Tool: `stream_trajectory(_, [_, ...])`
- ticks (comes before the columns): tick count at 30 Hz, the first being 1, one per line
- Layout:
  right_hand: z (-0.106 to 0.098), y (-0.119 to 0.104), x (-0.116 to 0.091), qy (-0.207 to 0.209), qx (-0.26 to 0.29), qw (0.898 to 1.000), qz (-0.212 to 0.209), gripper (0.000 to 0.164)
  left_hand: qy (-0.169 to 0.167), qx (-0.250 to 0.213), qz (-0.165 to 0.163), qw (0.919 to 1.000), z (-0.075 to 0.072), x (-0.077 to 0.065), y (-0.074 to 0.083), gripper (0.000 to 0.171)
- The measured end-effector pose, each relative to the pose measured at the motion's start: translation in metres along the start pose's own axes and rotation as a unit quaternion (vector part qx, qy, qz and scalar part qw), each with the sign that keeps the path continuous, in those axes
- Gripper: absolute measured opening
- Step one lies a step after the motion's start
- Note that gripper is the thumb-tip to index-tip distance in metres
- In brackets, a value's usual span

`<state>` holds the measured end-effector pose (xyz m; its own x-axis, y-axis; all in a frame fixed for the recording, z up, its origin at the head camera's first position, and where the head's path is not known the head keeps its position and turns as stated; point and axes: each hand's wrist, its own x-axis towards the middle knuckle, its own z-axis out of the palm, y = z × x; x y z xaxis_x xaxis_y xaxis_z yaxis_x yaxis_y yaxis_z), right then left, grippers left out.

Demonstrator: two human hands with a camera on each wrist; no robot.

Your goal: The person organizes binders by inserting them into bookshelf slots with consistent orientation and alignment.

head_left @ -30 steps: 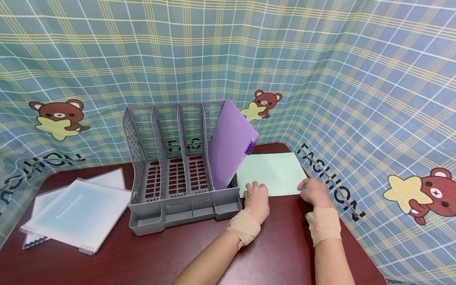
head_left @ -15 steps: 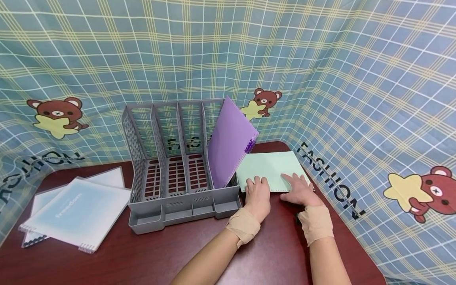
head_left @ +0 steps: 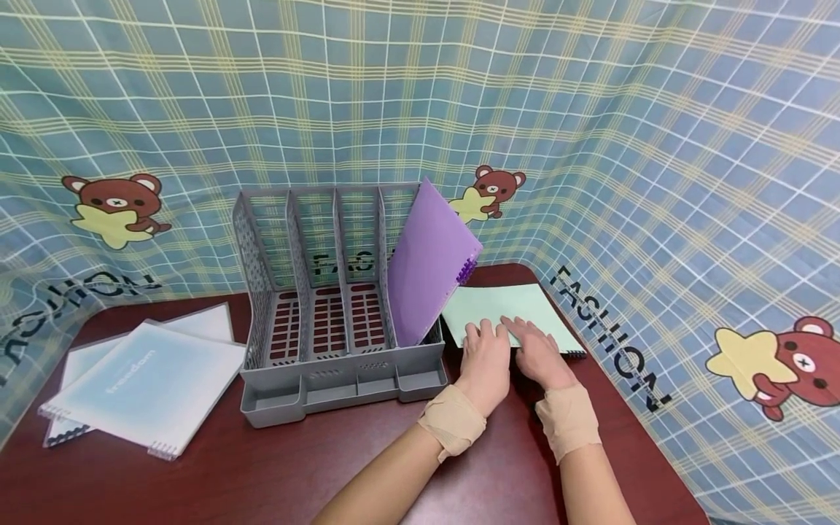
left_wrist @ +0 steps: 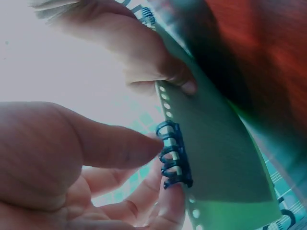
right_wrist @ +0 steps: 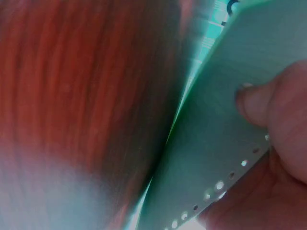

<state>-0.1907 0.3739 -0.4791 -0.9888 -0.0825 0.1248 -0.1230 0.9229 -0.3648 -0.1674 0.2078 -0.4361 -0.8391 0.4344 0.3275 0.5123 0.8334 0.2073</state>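
Observation:
A pale green ring-bound notebook lies at the right of the table with its punched edge towards me, raised off the wood. My left hand pinches this edge at the dark ring binding, thumb on one side and fingers on the other. Close beside it, my right hand grips the same edge, its fingers over the cover. In the right wrist view its thumb lies on the notebook's underside. More dark rings show at the right end of the edge.
Left of the notebook stands a grey file rack with several slots. A purple notebook leans in its rightmost slot, its corner jutting over the green one. Overlapping notebooks lie at the far left. A plaid curtain surrounds the table.
My right hand has left the notebook's right corner and moved left along the edge, up beside my left hand. The near edge has lifted, uncovering the rings at its right end.

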Motion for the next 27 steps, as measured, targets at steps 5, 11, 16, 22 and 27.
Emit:
stream_trajectory(5, [0.001, 0.002, 0.001, 0.046, 0.012, 0.998, -0.028, 0.067, 0.059, -0.017, 0.034, 0.9976, -0.011, -0.003, 0.001, 0.043])
stream_trajectory(11, [-0.004, 0.004, 0.006, 0.098, 0.069, 0.992, -0.045, 0.05, 0.186, -0.103, 0.119, 0.9698, -0.032, -0.008, 0.004, 0.025])
stream_trajectory(16, [-0.012, 0.006, 0.006, 0.121, 0.078, 0.99, -0.01, 0.055, 0.212, -0.142, 0.146, 0.9558, -0.054, -0.016, 0.005, 0.025])
stream_trajectory(22, [-0.027, 0.004, 0.005, 0.2, 0.103, 0.974, 0.032, 0.062, 0.226, -0.208, 0.146, 0.9404, -0.086, -0.027, -0.002, 0.029])
stream_trajectory(27, [-0.049, -0.014, 0.002, 0.268, 0.138, 0.95, 0.077, 0.043, 0.26, -0.25, 0.127, 0.924, -0.115, -0.033, -0.016, 0.037])
